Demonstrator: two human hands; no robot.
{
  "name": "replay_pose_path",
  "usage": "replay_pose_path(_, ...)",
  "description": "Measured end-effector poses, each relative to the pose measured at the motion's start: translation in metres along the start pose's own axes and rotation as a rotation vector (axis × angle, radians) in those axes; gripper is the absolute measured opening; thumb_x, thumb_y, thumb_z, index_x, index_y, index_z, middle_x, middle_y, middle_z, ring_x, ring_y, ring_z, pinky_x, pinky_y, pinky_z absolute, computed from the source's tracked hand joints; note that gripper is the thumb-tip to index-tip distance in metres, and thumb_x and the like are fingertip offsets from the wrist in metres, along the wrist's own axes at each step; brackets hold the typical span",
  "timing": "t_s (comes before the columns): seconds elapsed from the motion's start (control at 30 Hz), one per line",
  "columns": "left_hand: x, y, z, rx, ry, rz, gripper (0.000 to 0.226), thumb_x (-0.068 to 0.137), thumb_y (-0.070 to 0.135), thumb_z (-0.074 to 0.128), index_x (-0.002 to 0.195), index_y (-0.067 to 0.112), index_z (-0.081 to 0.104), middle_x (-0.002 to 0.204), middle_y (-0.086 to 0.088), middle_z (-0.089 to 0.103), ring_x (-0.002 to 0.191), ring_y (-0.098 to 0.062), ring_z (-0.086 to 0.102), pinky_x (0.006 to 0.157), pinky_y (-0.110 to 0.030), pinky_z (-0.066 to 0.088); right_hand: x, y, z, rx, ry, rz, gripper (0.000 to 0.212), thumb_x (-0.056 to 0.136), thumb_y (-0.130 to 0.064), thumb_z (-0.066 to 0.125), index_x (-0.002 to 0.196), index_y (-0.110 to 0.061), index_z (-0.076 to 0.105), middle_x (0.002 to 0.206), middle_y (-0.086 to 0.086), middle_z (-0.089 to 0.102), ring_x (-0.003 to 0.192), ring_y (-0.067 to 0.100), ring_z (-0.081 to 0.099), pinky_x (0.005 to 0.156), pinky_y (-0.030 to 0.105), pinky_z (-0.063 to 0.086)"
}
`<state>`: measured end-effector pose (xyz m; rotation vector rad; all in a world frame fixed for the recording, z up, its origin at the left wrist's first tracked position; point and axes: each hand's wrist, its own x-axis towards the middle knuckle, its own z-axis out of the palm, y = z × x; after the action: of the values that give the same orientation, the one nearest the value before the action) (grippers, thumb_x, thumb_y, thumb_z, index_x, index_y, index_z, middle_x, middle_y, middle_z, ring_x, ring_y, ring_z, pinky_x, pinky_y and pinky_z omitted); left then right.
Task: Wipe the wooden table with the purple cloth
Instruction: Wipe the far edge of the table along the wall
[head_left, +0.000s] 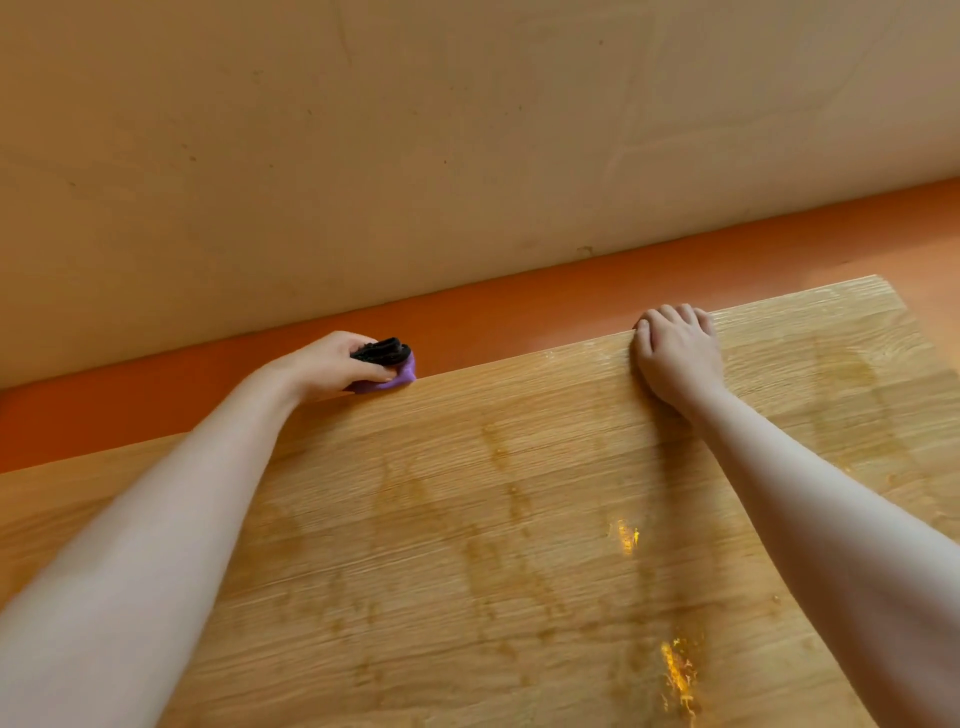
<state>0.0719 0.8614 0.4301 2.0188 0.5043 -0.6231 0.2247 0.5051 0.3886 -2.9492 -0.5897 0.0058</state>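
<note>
The wooden table (493, 519) fills the lower part of the view, with damp streaks and glossy wet patches across its top. At the table's far edge, left of centre, my left hand (327, 366) grips the bunched purple cloth (400, 376), which has a dark part showing on top. My right hand (675, 353) rests on the far edge further right, fingers curled over the edge, holding nothing else.
Beyond the table's far edge runs an orange floor strip (519, 312), then a beige wall (467, 130). The table's far right corner (883, 283) is in view.
</note>
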Motion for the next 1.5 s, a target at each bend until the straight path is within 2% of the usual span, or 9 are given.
replay_pose_path(0.2,-0.008,-0.012,-0.004,0.001,0.023,0.047,0.018,0.089,0.017,0.063,0.102,0.006,0.068,0.085,-0.006,0.062,0.079,-0.017,0.054,0.074,-0.031,0.038,-0.007,-0.009,-0.010,0.075,0.020,0.038,0.035,0.099,-0.023,0.031,0.106,-0.006,0.061,0.113,0.011,0.061,0.115,0.029,0.046,0.106,0.041,0.025)
replay_pose_path(0.3,-0.010,-0.012,-0.003,-0.007,0.030,0.076,0.017,0.089,0.018,0.063,0.098,0.004,0.067,0.081,-0.003,0.060,0.077,-0.016,0.052,0.073,-0.032,0.036,-0.023,-0.058,-0.019,0.182,0.084,0.001,0.038,0.098,-0.028,0.031,0.112,-0.011,0.061,0.116,0.008,0.062,0.117,0.026,0.047,0.105,0.039,0.027)
replay_pose_path(0.43,-0.013,-0.012,-0.005,0.028,0.023,0.100,0.011,0.088,0.017,0.063,0.090,0.006,0.066,0.076,0.000,0.056,0.072,-0.014,0.048,0.068,-0.028,0.034,-0.046,-0.168,-0.010,0.244,-0.037,-0.176,0.030,0.099,-0.028,0.039,0.113,-0.013,0.060,0.119,0.004,0.060,0.117,0.022,0.047,0.104,0.036,0.031)
replay_pose_path(0.6,-0.034,-0.045,-0.031,0.037,0.038,0.066,0.009,0.088,0.017,0.064,0.091,0.008,0.066,0.077,-0.001,0.057,0.071,-0.014,0.049,0.064,-0.026,0.034,-0.061,-0.252,0.013,0.184,-0.215,-0.219,0.040,0.100,-0.034,0.027,0.114,-0.012,0.058,0.120,0.007,0.058,0.120,0.026,0.043,0.109,0.039,0.021)
replay_pose_path(0.7,-0.052,-0.083,-0.054,0.019,0.078,0.025,0.019,0.088,0.019,0.065,0.102,0.005,0.067,0.086,-0.004,0.061,0.080,-0.016,0.053,0.070,-0.028,0.036,-0.062,-0.253,0.017,0.138,-0.240,-0.200,0.042,0.100,-0.036,0.025,0.114,-0.011,0.056,0.120,0.008,0.056,0.120,0.028,0.042,0.110,0.040,0.016)
replay_pose_path(0.87,-0.052,-0.096,-0.064,-0.011,0.087,0.028,0.014,0.087,0.019,0.066,0.100,0.015,0.070,0.095,-0.005,0.067,0.086,-0.015,0.057,0.079,-0.030,0.040,-0.056,-0.257,0.014,0.106,-0.318,-0.181,0.042,0.101,-0.035,0.024,0.114,-0.008,0.053,0.123,0.010,0.053,0.122,0.029,0.038,0.111,0.042,0.013)
replay_pose_path(1.2,-0.028,-0.045,-0.018,0.013,0.089,0.143,0.022,0.088,0.019,0.063,0.100,0.000,0.065,0.078,-0.002,0.054,0.069,-0.014,0.045,0.063,-0.028,0.032,-0.053,-0.255,0.023,0.100,-0.296,-0.195,0.042,0.100,-0.036,0.024,0.111,-0.009,0.055,0.117,0.010,0.054,0.117,0.028,0.040,0.109,0.042,0.016)
replay_pose_path(1.3,-0.048,-0.069,-0.040,0.056,0.088,0.082,0.022,0.088,0.022,0.064,0.102,0.006,0.066,0.081,-0.002,0.058,0.073,-0.015,0.049,0.067,-0.029,0.034,-0.055,-0.253,0.024,0.100,-0.284,-0.208,0.043,0.100,-0.035,0.024,0.111,-0.008,0.055,0.115,0.010,0.055,0.115,0.029,0.042,0.108,0.043,0.016)
replay_pose_path(1.5,-0.084,-0.116,-0.078,-0.010,0.172,-0.049,0.019,0.089,0.017,0.065,0.107,0.017,0.069,0.107,-0.004,0.069,0.099,-0.019,0.060,0.090,-0.034,0.042,-0.055,-0.254,0.023,0.092,-0.295,-0.218,0.044,0.100,-0.036,0.023,0.111,-0.007,0.054,0.116,0.011,0.054,0.117,0.030,0.041,0.108,0.043,0.016)
